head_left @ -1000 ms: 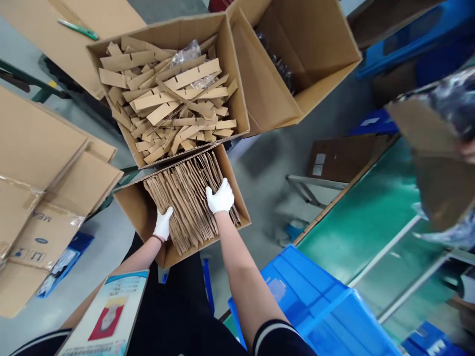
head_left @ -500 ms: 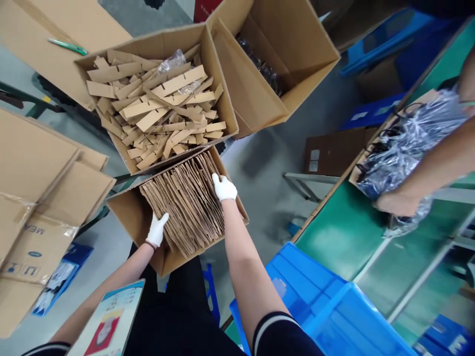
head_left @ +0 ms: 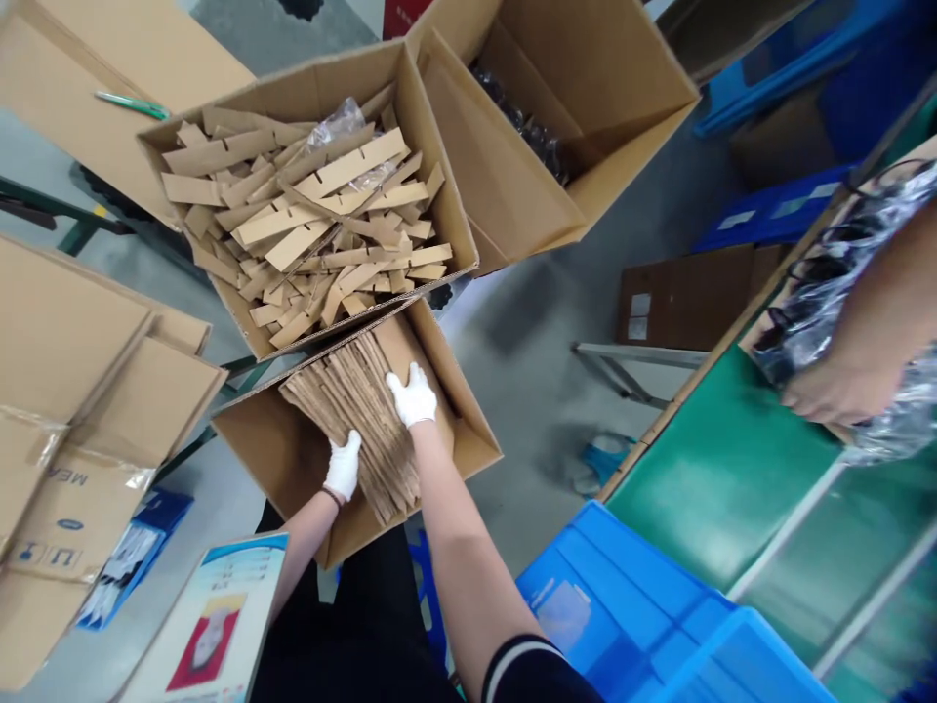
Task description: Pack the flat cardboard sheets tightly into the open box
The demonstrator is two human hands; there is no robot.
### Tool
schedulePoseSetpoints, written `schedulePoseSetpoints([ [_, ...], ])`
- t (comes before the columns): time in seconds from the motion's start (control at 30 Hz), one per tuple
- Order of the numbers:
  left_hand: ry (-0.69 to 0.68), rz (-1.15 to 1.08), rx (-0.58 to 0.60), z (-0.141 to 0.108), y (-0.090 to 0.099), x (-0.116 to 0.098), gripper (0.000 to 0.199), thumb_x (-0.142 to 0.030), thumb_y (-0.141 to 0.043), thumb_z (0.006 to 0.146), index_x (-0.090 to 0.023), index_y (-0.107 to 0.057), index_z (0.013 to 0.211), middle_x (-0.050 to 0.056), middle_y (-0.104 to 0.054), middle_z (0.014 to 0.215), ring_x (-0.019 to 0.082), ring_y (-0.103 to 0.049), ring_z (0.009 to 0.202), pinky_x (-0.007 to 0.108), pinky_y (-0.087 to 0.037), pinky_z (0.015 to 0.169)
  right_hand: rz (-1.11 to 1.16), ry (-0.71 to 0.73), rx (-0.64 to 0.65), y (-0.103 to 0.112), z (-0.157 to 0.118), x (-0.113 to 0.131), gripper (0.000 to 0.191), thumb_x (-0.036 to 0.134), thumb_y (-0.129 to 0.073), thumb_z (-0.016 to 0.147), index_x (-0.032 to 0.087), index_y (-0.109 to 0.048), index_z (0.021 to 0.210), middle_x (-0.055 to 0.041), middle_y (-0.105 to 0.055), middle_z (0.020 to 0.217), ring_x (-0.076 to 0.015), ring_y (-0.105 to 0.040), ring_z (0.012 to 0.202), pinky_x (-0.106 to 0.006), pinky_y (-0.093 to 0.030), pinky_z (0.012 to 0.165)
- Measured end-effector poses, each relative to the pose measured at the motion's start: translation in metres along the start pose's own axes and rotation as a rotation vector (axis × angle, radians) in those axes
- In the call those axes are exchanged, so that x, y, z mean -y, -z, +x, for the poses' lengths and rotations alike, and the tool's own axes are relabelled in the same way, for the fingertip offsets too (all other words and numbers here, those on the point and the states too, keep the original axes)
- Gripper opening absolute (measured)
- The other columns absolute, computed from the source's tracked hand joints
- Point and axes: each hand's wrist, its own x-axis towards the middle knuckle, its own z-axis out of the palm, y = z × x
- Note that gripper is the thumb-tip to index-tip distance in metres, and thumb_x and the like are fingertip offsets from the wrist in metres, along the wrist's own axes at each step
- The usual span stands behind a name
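Note:
Both hands wear white gloves and are inside a cardboard box [head_left: 475,439] at the centre. A row of flat cardboard sheets [head_left: 358,415] stands on edge in it. My right hand [head_left: 414,395] presses against the right face of the stack, its thumb over the top edges. My left hand [head_left: 343,467] is at the stack's lower left side, its fingertips on the sheets. The stack is gripped between the two hands, and bare box space shows on either side of it.
Beyond is a box [head_left: 439,210] of cardboard strips [head_left: 293,220], with another open box [head_left: 607,107] beside it. Flattened cartons [head_left: 80,371] lie left. Blue bins [head_left: 630,605] and a green table [head_left: 717,439] are right, where another person's hand [head_left: 841,386] touches plastic-wrapped items [head_left: 904,410].
My right hand has moved left, pressing the sheets into a tighter stack away from the box's right wall. My left hand has shifted right and slightly down. The view has shifted a little.

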Motion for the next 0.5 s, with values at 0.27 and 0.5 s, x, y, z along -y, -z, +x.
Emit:
schedulePoseSetpoints([
  [0.27,-0.104,-0.007,0.105,0.016,-0.088,-0.029,0.101,-0.032,-0.063,0.087,-0.013,0.013,0.151,0.018,-0.017,0.158,0.018,-0.031,0.141,0.033,-0.023,0.119,-0.16,0.054,-0.301,0.068,-0.007,-0.007,0.074,0.066,-0.033,0.092,0.013,-0.04,0.144,-0.0181,-0.056,0.13,-0.0332,-0.052,0.118,-0.045,-0.038,0.101],
  [0.5,-0.134,0.025,0.144,0.005,-0.065,-0.046,0.101,-0.04,-0.067,0.085,-0.016,0.005,0.152,0.017,-0.028,0.154,0.019,-0.041,0.135,0.033,-0.032,0.115,-0.292,0.184,-0.335,0.07,-0.021,0.006,0.083,0.065,-0.045,0.088,0.01,-0.032,0.148,-0.0205,-0.052,0.132,-0.0342,-0.05,0.115,-0.046,-0.039,0.097],
])
